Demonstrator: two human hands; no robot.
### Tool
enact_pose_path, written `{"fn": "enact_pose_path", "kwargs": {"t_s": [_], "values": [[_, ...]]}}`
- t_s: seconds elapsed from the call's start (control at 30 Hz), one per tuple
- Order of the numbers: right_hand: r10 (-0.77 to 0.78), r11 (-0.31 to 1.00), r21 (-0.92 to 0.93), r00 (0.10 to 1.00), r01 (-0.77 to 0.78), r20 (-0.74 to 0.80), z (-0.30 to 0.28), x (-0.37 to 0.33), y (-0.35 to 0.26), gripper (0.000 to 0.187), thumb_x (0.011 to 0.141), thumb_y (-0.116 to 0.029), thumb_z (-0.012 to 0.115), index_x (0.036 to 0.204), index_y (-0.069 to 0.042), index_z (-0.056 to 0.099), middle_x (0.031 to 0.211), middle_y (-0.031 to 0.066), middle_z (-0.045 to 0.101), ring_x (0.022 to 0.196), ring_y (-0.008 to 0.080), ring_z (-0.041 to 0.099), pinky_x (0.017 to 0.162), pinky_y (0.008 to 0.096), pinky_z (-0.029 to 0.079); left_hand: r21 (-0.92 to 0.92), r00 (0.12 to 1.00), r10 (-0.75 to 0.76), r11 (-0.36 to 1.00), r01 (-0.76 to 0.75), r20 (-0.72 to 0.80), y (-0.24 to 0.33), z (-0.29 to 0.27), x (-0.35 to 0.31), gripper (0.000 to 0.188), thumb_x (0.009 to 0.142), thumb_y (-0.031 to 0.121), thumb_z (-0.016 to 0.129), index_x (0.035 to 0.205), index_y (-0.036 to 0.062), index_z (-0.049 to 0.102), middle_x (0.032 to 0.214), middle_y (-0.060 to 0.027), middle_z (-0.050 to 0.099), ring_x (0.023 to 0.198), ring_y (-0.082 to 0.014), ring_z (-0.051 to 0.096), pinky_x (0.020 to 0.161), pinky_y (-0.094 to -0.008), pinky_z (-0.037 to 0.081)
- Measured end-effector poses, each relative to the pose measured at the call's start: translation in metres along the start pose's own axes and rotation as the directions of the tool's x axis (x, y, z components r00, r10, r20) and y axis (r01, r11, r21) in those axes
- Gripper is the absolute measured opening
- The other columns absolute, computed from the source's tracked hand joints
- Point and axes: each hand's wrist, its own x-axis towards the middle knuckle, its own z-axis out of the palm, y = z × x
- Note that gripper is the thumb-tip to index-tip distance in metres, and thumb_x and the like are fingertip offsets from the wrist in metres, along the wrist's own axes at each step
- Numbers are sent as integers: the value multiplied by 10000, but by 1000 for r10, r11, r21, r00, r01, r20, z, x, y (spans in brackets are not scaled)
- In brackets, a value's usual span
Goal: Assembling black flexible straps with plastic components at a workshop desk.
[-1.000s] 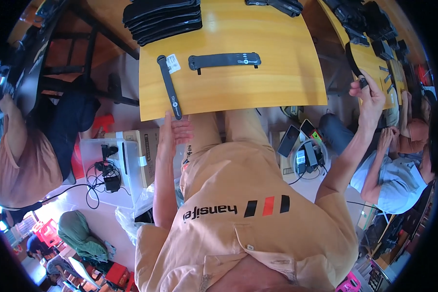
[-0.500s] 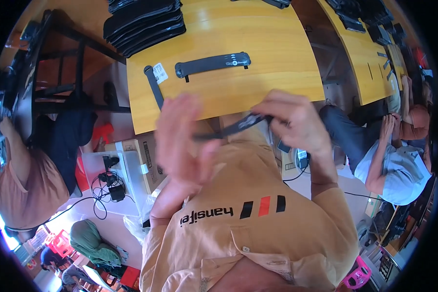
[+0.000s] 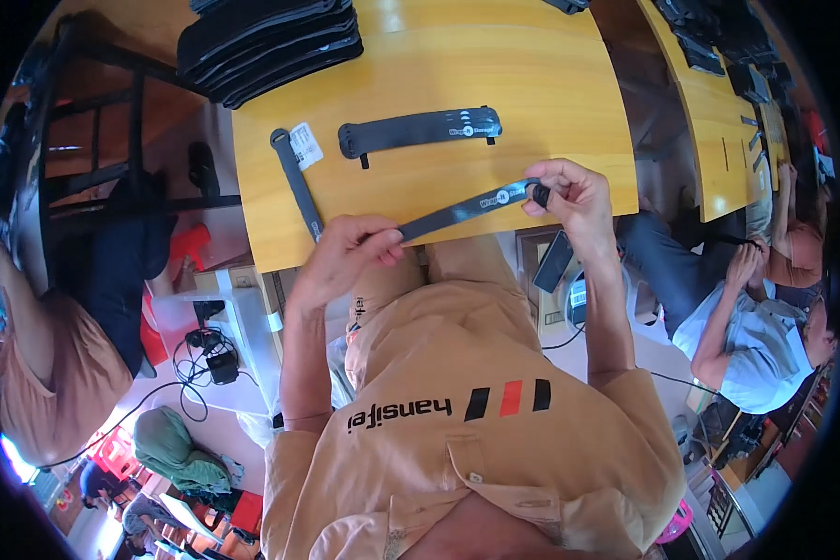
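Observation:
A black strap [image 3: 467, 210] with pale printing stretches between my two hands above the table's near edge. My left hand [image 3: 345, 254] pinches its left end between thumb and fingers. At the other end, my right hand [image 3: 569, 198] is closed on the strap, where a dark loop or folded part shows by the thumb. Beyond them lies a wider stack of dark straps [image 3: 420, 133], with small black tabs poking out underneath. A single strap with a ring end [image 3: 296, 182] lies beside a white label [image 3: 305, 146], its near end close to my left hand.
The yellow table [image 3: 551, 84] carries a tall pile of black folded goods [image 3: 271, 51] at its far left. A second table [image 3: 709, 140] stands to the right, with people seated by it. A clear bin [image 3: 252, 345] with cables is at lower left. Another person [image 3: 65, 327] sits at left.
My left hand has gone from an open, blurred position to pinching the strap's end. Both hands have risen toward the table, and the strap is now pulled straight.

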Motion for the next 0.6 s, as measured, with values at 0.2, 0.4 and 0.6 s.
{"fn": "enact_pose_path", "kwargs": {"t_s": [0.2, 0.4, 0.6], "values": [[51, 996, 84, 990, -40, -130, 9, 32, 22, 170, 799, 89, 526, 940, 32, 601, 766, 65, 636, 661, 102, 618, 604, 208, 513, 98, 918, 85, 994, -50, -387, 4, -22, 32, 126, 843, 99, 596, 816, -22, 614, 642, -12, 569, 544, -49, 503, 494, -182, 419], [80, 995, 75, 964, -63, -253, 18, 55, 27, 160, 787, 83, 539, 890, 9, 636, 717, 29, 621, 607, 65, 565, 527, 180, 446, -3, 821, 79, 995, -98, -565, -4, -30, 54, 71, 796, 51, 648, 834, -4, 626, 651, -20, 589, 480, -49, 503, 426, -177, 400], [7, 1000, -4, 961, -8, -277, 18, 65, 43, 170, 766, 94, 549, 866, 9, 657, 716, 1, 598, 571, 32, 478, 547, 163, 395, -42, 812, 92, 989, -142, -576, -11, -37, 58, 93, 809, 22, 623, 891, -22, 632, 747, -52, 612, 571, -90, 569, 516, -190, 473]]}}
